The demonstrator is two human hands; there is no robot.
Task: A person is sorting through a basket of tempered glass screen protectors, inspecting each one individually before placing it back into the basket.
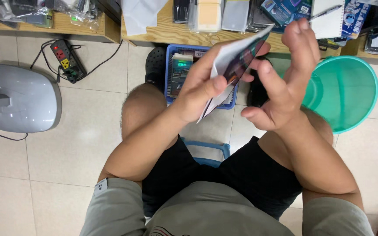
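The pale, glossy tiled floor (79, 144) spreads under everything, and along the top edge runs a light wooden counter (162, 32) crowded with flat packets. On the floor near its left edge sits a smooth grey rounded base (20, 98) of a stand, with a dark power strip (66, 59) and its cable just beyond. To the right, a translucent green plastic tub (348, 94), round and smooth, stands on the floor beside the person's knee. Under the counter's front edge, between the knees, is a blue plastic basket (170, 72) with a slotted wall, holding flat packets on edge. Above it, held in the air in front of the counter's edge, is a thin flat packet (237, 65), white on the back and dark printed on the front, tilted steeply. The left hand (202, 85) grips the packet's lower part, thumb pressed over its white side. The right hand (285, 83) has its fingers (300, 43) held loosely open and upright, with their inner sides near the packet's printed side; contact cannot be told.
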